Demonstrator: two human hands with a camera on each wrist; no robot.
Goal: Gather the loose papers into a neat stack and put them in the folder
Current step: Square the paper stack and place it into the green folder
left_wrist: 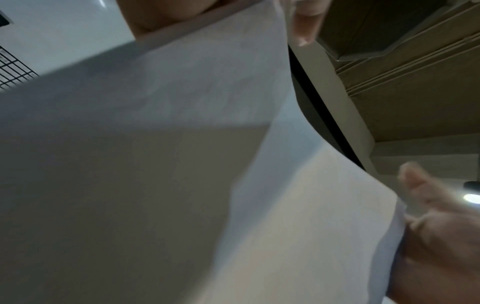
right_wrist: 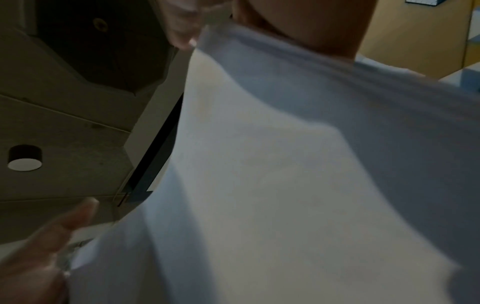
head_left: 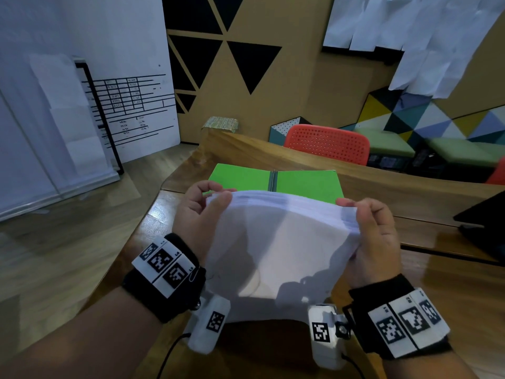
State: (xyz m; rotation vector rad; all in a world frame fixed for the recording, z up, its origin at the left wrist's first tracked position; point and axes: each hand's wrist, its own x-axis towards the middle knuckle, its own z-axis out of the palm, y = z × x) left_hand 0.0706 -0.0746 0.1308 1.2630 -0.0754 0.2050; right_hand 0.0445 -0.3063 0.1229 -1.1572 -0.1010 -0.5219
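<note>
A stack of white papers (head_left: 278,250) stands upright over the wooden table (head_left: 426,296), bowed toward me, held between both hands. My left hand (head_left: 202,212) grips its left edge, thumb on the near face. My right hand (head_left: 374,236) grips the right edge the same way. A green folder (head_left: 306,184) lies open flat on the table just beyond the stack. Both wrist views are filled by the white papers (left_wrist: 182,164) (right_wrist: 285,174), with the opposite hand's fingers at the far edge.
A black laptop (head_left: 486,222) sits at the right of the table. An orange chair (head_left: 328,143) stands behind the table's far edge. A white board with a printed grid (head_left: 128,105) leans at the left, over wood floor.
</note>
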